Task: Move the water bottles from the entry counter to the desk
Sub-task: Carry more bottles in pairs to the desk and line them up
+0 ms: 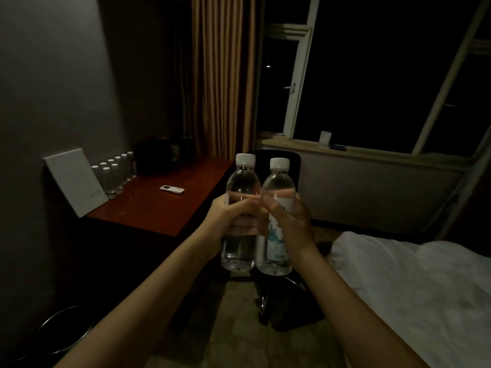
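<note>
Two clear water bottles with white caps are held upright and side by side in the air in front of me. My left hand [225, 216] grips the left bottle [240, 181] around its middle. My right hand [292, 221] grips the right bottle [279, 181], which has a white and blue label. The reddish-brown desk [159, 208] lies ahead to the left, below and beyond the bottles. Several more capped bottles [114, 173] stand in rows at the desk's back left by the wall.
A white card [74, 181] leans on the wall at the desk's left end. A small white remote [172, 189] lies mid-desk, a dark kettle [156, 158] behind it. A black chair [295, 166] stands behind the bottles. A white bed [411, 288] fills the right, a bin [61, 333] the lower left.
</note>
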Tool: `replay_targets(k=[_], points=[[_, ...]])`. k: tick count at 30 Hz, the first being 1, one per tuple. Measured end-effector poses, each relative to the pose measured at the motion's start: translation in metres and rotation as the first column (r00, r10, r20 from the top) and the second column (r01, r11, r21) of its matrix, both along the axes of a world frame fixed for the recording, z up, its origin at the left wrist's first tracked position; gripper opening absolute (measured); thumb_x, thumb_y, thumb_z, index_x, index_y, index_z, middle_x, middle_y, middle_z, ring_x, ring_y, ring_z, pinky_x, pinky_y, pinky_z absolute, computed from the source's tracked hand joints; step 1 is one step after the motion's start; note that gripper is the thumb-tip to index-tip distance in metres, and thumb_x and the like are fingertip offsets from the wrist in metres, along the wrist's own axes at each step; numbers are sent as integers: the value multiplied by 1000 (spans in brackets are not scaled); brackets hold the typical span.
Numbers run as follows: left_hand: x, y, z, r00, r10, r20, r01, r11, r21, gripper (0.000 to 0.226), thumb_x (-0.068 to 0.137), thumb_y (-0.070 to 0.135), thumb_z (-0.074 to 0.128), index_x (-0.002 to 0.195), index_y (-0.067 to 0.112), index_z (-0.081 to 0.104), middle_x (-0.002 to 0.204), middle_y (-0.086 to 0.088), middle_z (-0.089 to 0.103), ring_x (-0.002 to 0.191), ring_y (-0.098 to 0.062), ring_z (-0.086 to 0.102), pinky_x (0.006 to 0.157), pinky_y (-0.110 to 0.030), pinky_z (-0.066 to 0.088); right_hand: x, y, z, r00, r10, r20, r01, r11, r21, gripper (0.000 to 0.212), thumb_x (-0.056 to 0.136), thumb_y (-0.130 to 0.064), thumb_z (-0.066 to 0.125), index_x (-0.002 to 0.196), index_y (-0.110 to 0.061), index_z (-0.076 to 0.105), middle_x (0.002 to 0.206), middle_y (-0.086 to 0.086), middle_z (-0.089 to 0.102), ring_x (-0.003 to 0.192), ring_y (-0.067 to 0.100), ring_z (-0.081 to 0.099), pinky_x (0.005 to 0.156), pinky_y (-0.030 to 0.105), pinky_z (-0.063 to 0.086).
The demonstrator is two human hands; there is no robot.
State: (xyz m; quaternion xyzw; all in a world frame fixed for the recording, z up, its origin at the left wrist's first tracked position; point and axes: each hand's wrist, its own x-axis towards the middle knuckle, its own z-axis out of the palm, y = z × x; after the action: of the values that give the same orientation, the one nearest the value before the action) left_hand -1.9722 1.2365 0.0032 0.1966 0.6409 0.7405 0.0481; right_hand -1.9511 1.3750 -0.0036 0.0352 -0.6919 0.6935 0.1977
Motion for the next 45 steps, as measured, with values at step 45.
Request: replay_targets(k=[45], points=[[-797,-186,-20,636,771,-23,-771,637,5,36,59,31,79,91,23,62,81,4,72,74,-6,70,56,-16,53,-902,-207,-11,668,744,8,-739,662,124,45,60,-56,65,95,-31,55,98,3,64,87,18,67,68,29,55]])
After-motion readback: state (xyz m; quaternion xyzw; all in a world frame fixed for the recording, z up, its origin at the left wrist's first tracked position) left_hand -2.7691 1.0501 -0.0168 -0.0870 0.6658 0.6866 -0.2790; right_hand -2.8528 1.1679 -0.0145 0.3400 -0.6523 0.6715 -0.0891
